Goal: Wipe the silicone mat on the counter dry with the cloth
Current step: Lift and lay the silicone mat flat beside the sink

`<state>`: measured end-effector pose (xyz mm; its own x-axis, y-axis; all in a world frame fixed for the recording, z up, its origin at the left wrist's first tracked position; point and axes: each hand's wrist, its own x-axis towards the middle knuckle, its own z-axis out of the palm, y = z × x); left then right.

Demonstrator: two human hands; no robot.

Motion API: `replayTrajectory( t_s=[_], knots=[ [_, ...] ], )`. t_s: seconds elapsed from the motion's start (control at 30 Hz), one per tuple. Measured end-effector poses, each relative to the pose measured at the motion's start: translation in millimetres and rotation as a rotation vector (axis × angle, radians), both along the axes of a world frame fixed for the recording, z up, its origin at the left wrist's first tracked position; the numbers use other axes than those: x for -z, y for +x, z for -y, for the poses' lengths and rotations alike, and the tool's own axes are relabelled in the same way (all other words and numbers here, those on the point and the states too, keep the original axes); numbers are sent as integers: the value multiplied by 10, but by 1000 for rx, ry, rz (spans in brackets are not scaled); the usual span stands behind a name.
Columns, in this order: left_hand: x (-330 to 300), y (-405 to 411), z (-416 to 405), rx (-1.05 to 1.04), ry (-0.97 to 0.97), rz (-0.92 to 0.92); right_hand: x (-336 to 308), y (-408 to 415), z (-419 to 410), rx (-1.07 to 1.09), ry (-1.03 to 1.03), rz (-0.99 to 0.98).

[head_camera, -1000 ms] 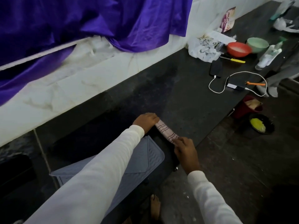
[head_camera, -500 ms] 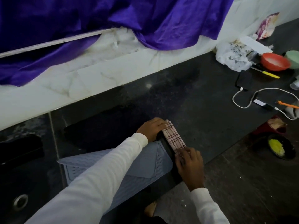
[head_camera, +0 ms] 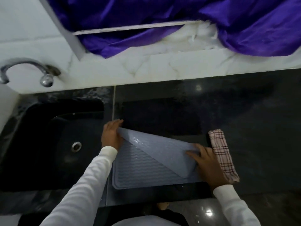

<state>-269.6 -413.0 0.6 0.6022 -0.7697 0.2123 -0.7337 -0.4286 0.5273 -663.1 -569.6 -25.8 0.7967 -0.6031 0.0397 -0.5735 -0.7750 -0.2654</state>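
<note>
A grey ribbed silicone mat (head_camera: 140,168) lies near the front edge of the black counter (head_camera: 244,119), its far right part folded diagonally over itself, smooth underside up. My left hand (head_camera: 111,135) grips the mat's far left corner. My right hand (head_camera: 206,162) presses flat on the folded flap at the mat's right side. A folded pink checked cloth (head_camera: 221,154) rests on the counter just right of my right hand, touched by neither hand. Water drops glisten on the mat.
A black sink (head_camera: 53,144) with a steel drain lies left of the mat, a chrome tap (head_camera: 24,69) above it on the white marble backsplash. Purple fabric (head_camera: 179,22) hangs over the wall. A darker rectangular patch (head_camera: 162,116) marks the counter behind the mat.
Both hands left the cloth, which now lies alone on the counter. They moved onto the mat and its fold is larger. My view swung left, showing the sink and tap.
</note>
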Motion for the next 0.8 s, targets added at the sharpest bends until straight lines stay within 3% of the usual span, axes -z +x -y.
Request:
replayTrajectory(
  t_s=[0.2,0.5,0.7,0.8],
  knots=[
    [171,205,-198,-12,98,-114,84,-45,-8,-32,48,33],
    [126,174,-113,-191,-144,-275,-122,282,8,59,81,223],
    [152,295,36,-255,-18,-314,-291,693,410,549,364,426],
    [171,376,169,-292,17,-368,-258,815,625,666,411,386]
  ],
)
